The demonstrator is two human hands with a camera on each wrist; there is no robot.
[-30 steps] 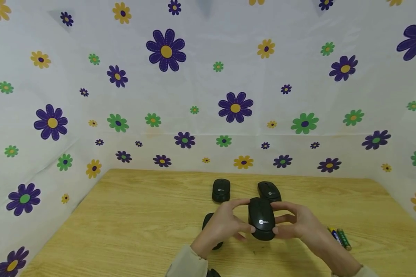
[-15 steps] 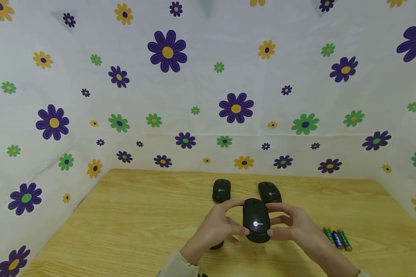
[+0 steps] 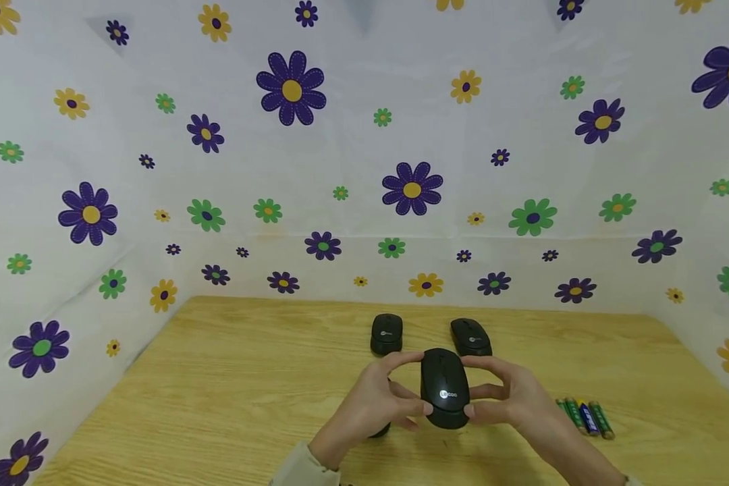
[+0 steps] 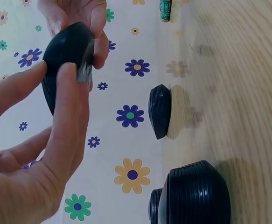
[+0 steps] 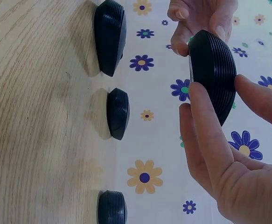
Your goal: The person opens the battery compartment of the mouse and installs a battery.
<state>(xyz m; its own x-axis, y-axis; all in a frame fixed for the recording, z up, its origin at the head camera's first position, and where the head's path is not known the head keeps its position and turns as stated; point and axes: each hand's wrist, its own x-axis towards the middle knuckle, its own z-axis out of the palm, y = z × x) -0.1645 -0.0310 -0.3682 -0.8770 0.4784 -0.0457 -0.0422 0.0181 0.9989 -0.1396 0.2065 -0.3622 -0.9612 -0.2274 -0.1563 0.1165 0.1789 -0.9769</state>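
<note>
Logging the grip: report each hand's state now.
Left hand: holding the raised, glossy black, rounded computer mouse by one side.
Right hand: holding the same mouse by the opposite side.

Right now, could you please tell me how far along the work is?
The lifting looks done: a rounded black plastic computer mouse is clear of the wooden table. In hand: the left hand and right hand hold it. Probably left: setting it down, and perhaps using the green and blue cylindrical batteries lying loose.
</note>
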